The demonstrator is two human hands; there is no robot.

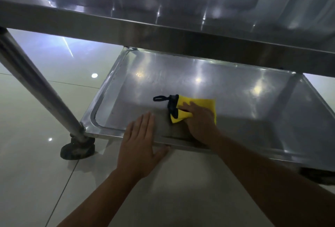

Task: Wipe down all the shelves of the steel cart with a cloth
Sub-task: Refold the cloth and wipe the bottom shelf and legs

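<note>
Head view looks down on the steel cart's bottom shelf [208, 85], and I read the step in hand as wiping that tray. Going left to right: at nine o'clock a slanted cart leg [36, 81] runs down to a dark caster [78, 149] on the pale tiled floor [36, 181]. My left hand [139, 147] lies flat at about seven o'clock of the tray, fingers straight and close together, palm on the near rim, thumb hooked under the lip; it holds nothing. I judge its job is to steady the cart, since casters will roll under a sideways push.

Just right of it, my right hand [201, 118] presses the yellow cloth [204, 105] against the tray floor near the centre, fingers spread over it; whether they pinch the fabric I cannot tell. To do this well, I would keep the palm flat, sweep in overlapping passes from nine o'clock toward three, and work into the rounded corners, where grime tends to collect. The far strip at twelve o'clock sits beneath the upper shelf [163, 32], so I expect a longer reach there.

The cloth is bright yellow, folded, with a black edge band and a black hanging loop [159, 98] trailing toward nine o'clock. The loop could drag and streak, so I would tuck it under.
</note>
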